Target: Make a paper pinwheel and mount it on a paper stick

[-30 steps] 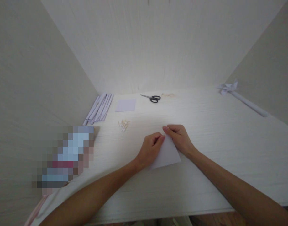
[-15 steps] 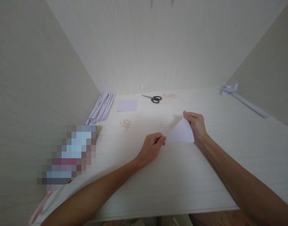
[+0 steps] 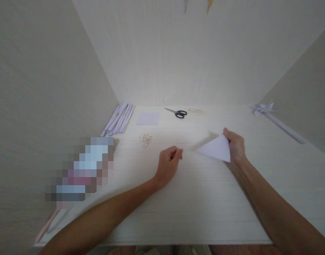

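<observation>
A white paper triangle, which looks folded, is pinched along its right edge by my right hand. Its point faces left, and a soft shadow falls behind it. To the left of that point, my left hand is apart from the paper, its fingers curled and thumb pressed to the forefinger, with nothing visible in them. Beyond my left hand lies a small heap of thin pale sticks. A square white sheet rests farther back.
Black-handled scissors lie near the back wall, beside some small tan pieces. Rolled paper tubes are bunched at the back left. A paper pinwheel on a rolled stick lies along the right wall. A pixelated object leans at left.
My left hand has let go of the triangle's left point. My right hand has carried the paper to the right, away from it. The view has shifted slightly.
</observation>
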The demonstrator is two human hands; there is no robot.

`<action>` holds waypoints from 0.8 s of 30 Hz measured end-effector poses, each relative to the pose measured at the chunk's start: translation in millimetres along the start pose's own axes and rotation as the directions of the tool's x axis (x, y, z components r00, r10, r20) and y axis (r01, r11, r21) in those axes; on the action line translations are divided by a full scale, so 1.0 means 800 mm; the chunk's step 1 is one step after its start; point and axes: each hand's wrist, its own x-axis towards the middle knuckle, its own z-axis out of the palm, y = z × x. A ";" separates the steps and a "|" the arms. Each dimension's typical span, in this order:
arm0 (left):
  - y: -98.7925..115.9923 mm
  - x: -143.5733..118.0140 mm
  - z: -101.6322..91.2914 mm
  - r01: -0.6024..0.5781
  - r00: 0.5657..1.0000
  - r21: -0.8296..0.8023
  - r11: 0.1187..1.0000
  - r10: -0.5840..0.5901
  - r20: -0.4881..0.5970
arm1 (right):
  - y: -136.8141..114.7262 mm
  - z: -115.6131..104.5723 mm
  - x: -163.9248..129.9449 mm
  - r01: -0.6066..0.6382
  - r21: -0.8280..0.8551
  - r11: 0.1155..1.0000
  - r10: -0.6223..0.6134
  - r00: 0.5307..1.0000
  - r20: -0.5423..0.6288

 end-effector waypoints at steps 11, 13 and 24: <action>-0.001 0.002 0.011 -0.100 0.967 0.153 0.983 0.060 0.247 | 0.034 0.034 -0.049 -0.045 -0.108 0.993 0.087 0.901 0.425; -0.003 0.002 0.011 -0.102 0.965 0.186 0.977 0.052 0.258 | 0.036 0.032 -0.046 0.003 -0.093 0.996 0.033 0.924 0.380; -0.001 0.002 0.007 -0.120 0.986 0.280 0.952 0.080 0.148 | 0.038 0.036 -0.055 -0.175 -0.214 0.961 0.255 0.860 0.442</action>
